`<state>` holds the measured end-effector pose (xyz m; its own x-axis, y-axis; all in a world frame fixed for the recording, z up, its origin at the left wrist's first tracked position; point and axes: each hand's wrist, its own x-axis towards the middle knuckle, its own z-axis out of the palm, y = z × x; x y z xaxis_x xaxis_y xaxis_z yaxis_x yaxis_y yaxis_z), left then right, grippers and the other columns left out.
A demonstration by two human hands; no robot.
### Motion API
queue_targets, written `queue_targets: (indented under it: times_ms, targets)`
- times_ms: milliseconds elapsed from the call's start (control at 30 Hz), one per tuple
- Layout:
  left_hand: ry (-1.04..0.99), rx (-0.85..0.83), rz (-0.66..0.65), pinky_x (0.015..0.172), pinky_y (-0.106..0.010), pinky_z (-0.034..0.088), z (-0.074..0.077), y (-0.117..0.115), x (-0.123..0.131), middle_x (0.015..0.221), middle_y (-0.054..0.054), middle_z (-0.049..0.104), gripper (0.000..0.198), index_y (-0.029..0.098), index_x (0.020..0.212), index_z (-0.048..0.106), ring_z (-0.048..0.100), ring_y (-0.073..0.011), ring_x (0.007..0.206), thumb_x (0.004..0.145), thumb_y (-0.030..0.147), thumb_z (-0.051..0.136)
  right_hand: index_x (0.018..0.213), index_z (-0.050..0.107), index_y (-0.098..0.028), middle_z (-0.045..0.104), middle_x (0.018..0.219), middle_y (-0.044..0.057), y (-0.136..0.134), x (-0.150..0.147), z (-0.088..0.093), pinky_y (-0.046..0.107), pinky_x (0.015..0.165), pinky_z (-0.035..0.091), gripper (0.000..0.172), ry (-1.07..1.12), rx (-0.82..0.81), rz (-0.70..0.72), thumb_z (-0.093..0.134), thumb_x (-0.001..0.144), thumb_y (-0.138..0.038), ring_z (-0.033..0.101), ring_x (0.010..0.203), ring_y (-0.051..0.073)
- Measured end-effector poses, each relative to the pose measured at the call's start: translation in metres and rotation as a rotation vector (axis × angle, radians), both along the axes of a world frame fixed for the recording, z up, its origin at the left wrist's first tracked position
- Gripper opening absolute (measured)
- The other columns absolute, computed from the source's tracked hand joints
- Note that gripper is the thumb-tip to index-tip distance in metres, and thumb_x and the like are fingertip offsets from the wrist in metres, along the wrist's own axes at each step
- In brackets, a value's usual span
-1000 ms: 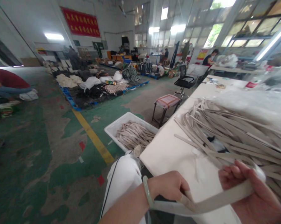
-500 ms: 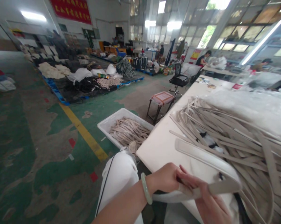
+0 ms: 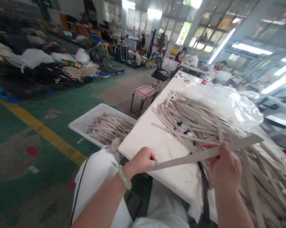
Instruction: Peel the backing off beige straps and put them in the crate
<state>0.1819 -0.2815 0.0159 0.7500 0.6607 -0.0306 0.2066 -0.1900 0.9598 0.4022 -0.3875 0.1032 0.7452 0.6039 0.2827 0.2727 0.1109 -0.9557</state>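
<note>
Pinch of the left hand (image 3: 141, 160) closes on one end of a flat beige strap (image 3: 188, 159), while the right hand (image 3: 225, 167) clamps it farther along, thumb above and fingers beneath. The strap spans between them, held above a white-covered table (image 3: 143, 148). A firm pinch set flat against the strap's face would best stop it twisting. A jade bangle (image 3: 124, 177) circles the left wrist. Around the right hand lies a heap of matching straps (image 3: 181, 117), a clear plastic sheet (image 3: 225, 106) just behind it; a white crate (image 3: 90, 122) holds more straps on the floor beyond the table edge.
</note>
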Motion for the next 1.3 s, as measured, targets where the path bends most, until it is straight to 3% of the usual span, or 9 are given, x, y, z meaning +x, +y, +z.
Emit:
queue_targets:
  times_ms: [167,367,533,600,767,933,1100,1200,1300]
  targets:
    - [-0.051,-0.113,-0.074,0.054,-0.022,0.032,0.004,-0.002,0.0,0.058,0.0,0.056,0.019,0.01,0.063,0.073,0.049,-0.0132,0.062,0.066,0.028,0.072,0.085,0.066,-0.017,0.039,0.049,-0.006,-0.007,-0.003,-0.012,0.021,0.041,0.032,0.036,-0.102,-0.036,0.172,0.056,0.091,-0.051,0.04,0.042,0.009]
    - [-0.067,-0.193,-0.09,0.052,-0.022,0.031,0.012,-0.003,0.0,0.056,0.0,0.058,0.021,0.009,0.061,0.071,0.047,-0.0118,0.057,0.065,0.03,0.074,0.092,0.072,-0.019,0.055,0.057,-0.001,-0.014,0.015,0.013,0.023,0.045,0.036,0.033,-0.506,-0.125,0.069,0.053,0.094,-0.045,0.049,0.049,0.011]
    - [-0.062,-0.248,-0.116,0.05,-0.022,0.029,0.008,-0.005,0.002,0.056,0.001,0.058,0.02,0.01,0.059,0.067,0.045,-0.0102,0.054,0.065,0.028,0.073,0.1,0.074,-0.02,0.061,0.062,0.001,-0.018,-0.021,-0.02,0.026,0.052,0.043,0.032,-0.521,-0.326,0.56,0.049,0.096,-0.04,0.055,0.055,0.014]
    - [-0.055,-0.21,-0.115,0.049,-0.022,0.027,0.006,-0.005,0.002,0.054,0.003,0.055,0.018,0.01,0.059,0.066,0.044,-0.0098,0.053,0.065,0.026,0.072,0.103,0.074,-0.02,0.063,0.068,0.003,-0.019,-0.038,-0.037,0.026,0.054,0.044,0.031,-0.482,-0.373,0.644,0.05,0.096,-0.038,0.056,0.058,0.014]
    - [-0.016,-0.242,-0.106,0.049,-0.021,0.029,0.007,-0.006,0.002,0.054,0.002,0.056,0.018,0.009,0.065,0.07,0.044,-0.0097,0.052,0.065,0.026,0.073,0.096,0.077,-0.02,0.053,0.056,0.0,-0.017,-0.044,-0.04,0.025,0.051,0.041,0.039,-0.316,-0.328,0.453,0.045,0.098,-0.042,0.051,0.053,0.013]
    - [-0.185,-0.367,-0.114,0.054,-0.022,0.034,0.004,-0.009,0.007,0.06,-0.001,0.059,0.025,0.008,0.068,0.071,0.046,-0.0099,0.055,0.067,0.032,0.076,0.115,0.072,-0.024,0.067,0.116,0.008,-0.017,-0.057,-0.058,0.034,0.092,0.049,0.035,-0.378,-0.304,0.629,0.046,0.098,-0.039,0.063,0.104,0.022]
    - [-0.277,-0.446,-0.114,0.061,-0.023,0.039,-0.003,-0.014,0.015,0.074,-0.004,0.065,0.04,0.008,0.077,0.071,0.053,-0.0121,0.065,0.077,0.048,0.07,0.117,0.07,-0.022,0.071,0.114,0.01,-0.014,-0.078,-0.092,0.042,0.098,0.048,0.039,-0.153,-0.278,0.431,0.044,0.098,-0.044,0.064,0.109,0.024]
    - [-0.301,-0.392,-0.174,0.075,-0.025,0.045,-0.009,-0.014,0.019,0.103,-0.008,0.069,0.046,0.012,0.107,0.069,0.06,-0.0179,0.088,0.073,0.043,0.075,0.098,0.074,-0.021,0.075,0.098,0.008,-0.003,-0.069,-0.073,0.043,0.091,0.053,0.033,0.156,-0.087,0.362,0.054,0.093,-0.047,0.07,0.095,0.024]
    - [-0.111,-0.282,-0.4,0.078,-0.026,0.046,-0.017,-0.013,0.018,0.097,-0.005,0.071,0.049,0.016,0.103,0.071,0.062,-0.0189,0.087,0.06,0.033,0.085,0.085,0.073,-0.021,0.075,0.082,0.004,0.005,-0.03,-0.027,0.042,0.088,0.055,0.025,0.369,0.168,0.341,0.064,0.088,-0.045,0.072,0.085,0.021]
